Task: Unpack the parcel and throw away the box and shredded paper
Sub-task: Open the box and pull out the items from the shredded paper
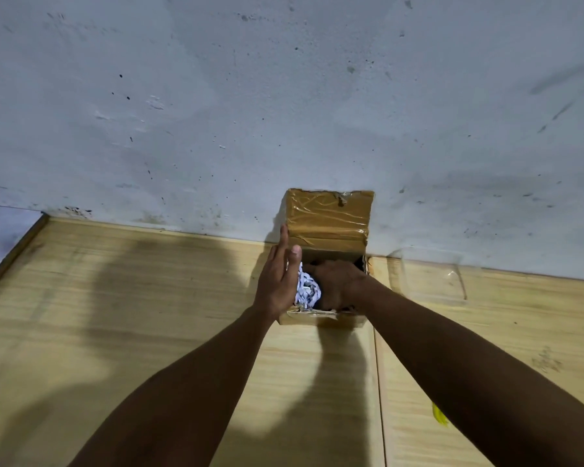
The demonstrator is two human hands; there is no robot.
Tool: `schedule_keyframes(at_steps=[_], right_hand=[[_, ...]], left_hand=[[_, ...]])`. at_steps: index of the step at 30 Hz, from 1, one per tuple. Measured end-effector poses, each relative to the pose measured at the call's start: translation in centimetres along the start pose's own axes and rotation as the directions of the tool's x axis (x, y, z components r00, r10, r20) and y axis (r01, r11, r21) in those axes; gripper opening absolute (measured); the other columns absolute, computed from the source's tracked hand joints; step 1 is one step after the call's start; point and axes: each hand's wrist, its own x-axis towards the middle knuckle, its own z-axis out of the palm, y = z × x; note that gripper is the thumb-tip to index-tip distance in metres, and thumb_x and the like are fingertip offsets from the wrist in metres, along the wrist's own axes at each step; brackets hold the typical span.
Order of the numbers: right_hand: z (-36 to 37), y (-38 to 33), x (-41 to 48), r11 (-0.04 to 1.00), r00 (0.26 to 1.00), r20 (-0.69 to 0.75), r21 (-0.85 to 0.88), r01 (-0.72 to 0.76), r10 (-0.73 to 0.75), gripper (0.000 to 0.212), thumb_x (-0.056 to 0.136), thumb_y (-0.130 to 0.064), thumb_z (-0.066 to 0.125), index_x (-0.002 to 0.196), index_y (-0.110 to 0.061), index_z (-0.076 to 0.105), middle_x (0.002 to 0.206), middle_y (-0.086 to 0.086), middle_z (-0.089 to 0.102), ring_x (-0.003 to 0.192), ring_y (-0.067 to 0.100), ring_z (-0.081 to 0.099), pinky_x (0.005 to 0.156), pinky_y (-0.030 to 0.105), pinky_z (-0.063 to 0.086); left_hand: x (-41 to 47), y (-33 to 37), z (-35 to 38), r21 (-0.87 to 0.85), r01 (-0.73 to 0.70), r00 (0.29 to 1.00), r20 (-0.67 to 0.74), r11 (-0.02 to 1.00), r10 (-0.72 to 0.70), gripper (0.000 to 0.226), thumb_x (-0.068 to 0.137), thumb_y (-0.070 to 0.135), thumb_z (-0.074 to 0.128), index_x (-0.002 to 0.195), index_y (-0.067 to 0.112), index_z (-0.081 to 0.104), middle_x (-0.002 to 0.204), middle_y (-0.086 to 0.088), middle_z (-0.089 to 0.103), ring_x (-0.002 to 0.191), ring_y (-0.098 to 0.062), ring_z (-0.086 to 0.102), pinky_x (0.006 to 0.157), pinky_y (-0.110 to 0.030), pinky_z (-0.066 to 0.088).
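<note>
On wooden table, shredded paper lies between left fingers and right hand.

One box; one paper wad; left hand, right hand: two.

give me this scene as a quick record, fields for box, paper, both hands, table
box: open, flap up, on table against wall
paper: white shreds, inside box
left hand: fingers straight, at box's left side
right hand: reaching into box, fingertips hidden
table: light wood
</note>
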Motion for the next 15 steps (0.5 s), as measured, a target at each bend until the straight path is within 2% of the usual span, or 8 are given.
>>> schedule_keyframes(at_steps=[2, 5, 9, 11, 15], right_hand=[[-1.7, 0.2, -0.3, 1.000, 1.000, -0.002, 0.009, 0.015, -0.015, 0.069, 0.071, -0.050, 0.074, 0.133, -0.033, 0.048, 0.113, 0.000, 0.071, 0.103, 0.026, 0.067, 0.082, 0.035, 0.054], [-3.4, 0.5, -1.1, 1.000, 1.000, -0.026, -0.002, 0.001, -0.001, 0.077, 0.063, -0.049, 0.081, 0.132, -0.035, 0.050, 0.113, -0.001, 0.070, 0.101, 0.026, 0.066, 0.075, 0.031, 0.050], [-5.3, 0.2, -3.4, 0.999, 0.989, -0.146, -0.043, 0.008, -0.014, 0.076, 0.064, -0.057, 0.077, 0.132, -0.037, 0.050, 0.118, -0.002, 0.068, 0.107, 0.025, 0.063, 0.083, 0.034, 0.051], [-6.0, -0.1, -5.1, 0.998, 0.972, -0.232, -0.068, 0.010, -0.026, 0.079, 0.067, -0.057, 0.076, 0.138, -0.036, 0.048, 0.126, -0.002, 0.064, 0.115, 0.026, 0.060, 0.088, 0.033, 0.047], [-6.9, -0.9, -8.3, 0.998, 0.961, -0.274, -0.053, -0.042, 0.026, 0.086, 0.071, -0.060, 0.072, 0.146, -0.037, 0.036, 0.130, -0.002, 0.058, 0.118, 0.025, 0.058, 0.085, 0.035, 0.048]], left_hand=[[0.1, 0.1, -0.1, 0.014, -0.007, 1.000, 0.004, 1.000, 0.006, 0.089, 0.076, 0.089, 0.006, 0.154, 0.045, 0.005, 0.160, 0.007, 0.027, 0.143, -0.021, 0.034, 0.109, -0.046, 0.037], [0.1, 0.5, -0.2, 0.004, -0.001, 1.000, 0.025, 1.000, 0.000, 0.085, 0.080, 0.084, 0.008, 0.154, 0.043, 0.007, 0.159, 0.007, 0.030, 0.140, -0.021, 0.039, 0.107, -0.046, 0.040], [0.1, 1.0, -1.3, -0.071, 0.038, 0.998, 0.054, 0.997, -0.034, 0.075, 0.087, 0.075, 0.013, 0.154, 0.042, 0.016, 0.158, 0.008, 0.032, 0.142, -0.014, 0.034, 0.113, -0.035, 0.029], [-0.3, 1.2, -2.0, -0.099, 0.038, 0.999, 0.042, 0.994, -0.034, 0.073, 0.091, 0.075, 0.014, 0.153, 0.038, 0.023, 0.157, 0.007, 0.035, 0.142, -0.011, 0.034, 0.113, -0.030, 0.027], [-2.0, 1.9, -3.6, -0.136, 0.035, 0.999, 0.019, 0.990, -0.033, 0.060, 0.100, 0.059, 0.021, 0.153, 0.032, 0.027, 0.156, 0.009, 0.032, 0.141, -0.002, 0.028, 0.114, -0.024, 0.023]])
